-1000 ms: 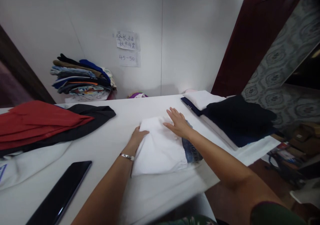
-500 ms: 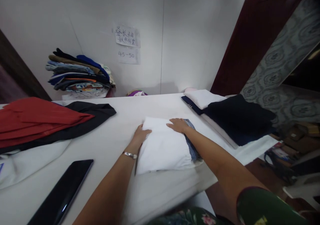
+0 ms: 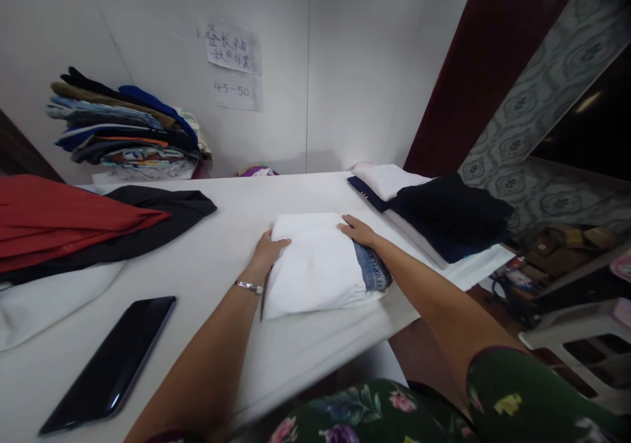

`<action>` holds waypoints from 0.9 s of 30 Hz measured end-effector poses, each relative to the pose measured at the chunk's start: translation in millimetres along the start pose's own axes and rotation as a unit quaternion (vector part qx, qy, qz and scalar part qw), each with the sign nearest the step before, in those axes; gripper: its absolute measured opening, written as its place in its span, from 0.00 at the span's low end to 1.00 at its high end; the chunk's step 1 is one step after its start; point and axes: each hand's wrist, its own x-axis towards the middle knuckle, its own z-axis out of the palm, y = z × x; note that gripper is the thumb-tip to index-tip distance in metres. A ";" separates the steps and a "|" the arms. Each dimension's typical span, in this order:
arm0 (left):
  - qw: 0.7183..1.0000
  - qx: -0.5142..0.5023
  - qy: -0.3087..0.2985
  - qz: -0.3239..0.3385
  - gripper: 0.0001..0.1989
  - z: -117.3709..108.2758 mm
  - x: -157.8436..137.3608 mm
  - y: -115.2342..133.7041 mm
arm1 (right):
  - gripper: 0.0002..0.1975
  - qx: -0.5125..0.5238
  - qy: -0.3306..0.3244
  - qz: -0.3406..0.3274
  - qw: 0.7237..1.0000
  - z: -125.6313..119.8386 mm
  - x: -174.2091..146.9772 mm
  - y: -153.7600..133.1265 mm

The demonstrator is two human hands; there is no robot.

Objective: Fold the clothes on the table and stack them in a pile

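A folded white garment (image 3: 315, 265) lies on the table in front of me, with a strip of folded blue denim (image 3: 371, 267) showing along its right side. At the garment's left edge is my left hand (image 3: 269, 251), thumb on top and fingers down along the side, partly hidden. My right hand (image 3: 359, 230) grips the far right corner, fingers over the white cloth and palm against the right side, above the denim. A black phone (image 3: 113, 361) rests on the table left of my left forearm.
Red clothing (image 3: 73, 223) lies over a dark garment (image 3: 187, 216) at left, a white cloth (image 3: 59, 302) before them. Folded clothes (image 3: 128, 127) are stacked at the back left. Black cloth (image 3: 448, 216) and a white folded piece (image 3: 389, 179) lie at right. A plastic stool (image 3: 586, 338) stands beyond the table.
The camera view has shifted. My right hand has moved from lying on top of the white garment to its far right corner, and more of the denim shows.
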 end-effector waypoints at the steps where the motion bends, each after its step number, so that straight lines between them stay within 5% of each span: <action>1: 1.000 0.000 0.000 0.000 0.30 -0.4 -0.9 0.4 | 0.36 0.022 0.029 -0.003 0.999 -1.9 -4.7 1.0; 5: 1.000 0.001 0.000 0.002 0.29 -0.9 -0.6 0.0 | 0.35 0.142 0.117 0.048 0.982 -7.1 -40.8 13.8; 10: 1.000 0.001 0.002 0.003 0.30 1.3 5.3 -4.5 | 0.37 0.254 0.088 0.142 0.953 -5.8 -91.7 40.7; 15: 1.000 -0.005 -0.006 0.007 0.28 3.1 6.4 -6.7 | 0.42 0.298 0.070 0.176 0.936 -7.5 -104.0 42.9; 22: 1.000 -0.013 -0.011 0.012 0.28 3.3 -2.5 -2.8 | 0.28 0.418 0.042 0.118 0.900 -2.4 -91.4 35.1; 27: 1.000 0.002 -0.027 0.008 0.30 2.2 -3.6 0.1 | 0.28 0.426 0.068 0.091 0.898 4.2 -91.2 43.3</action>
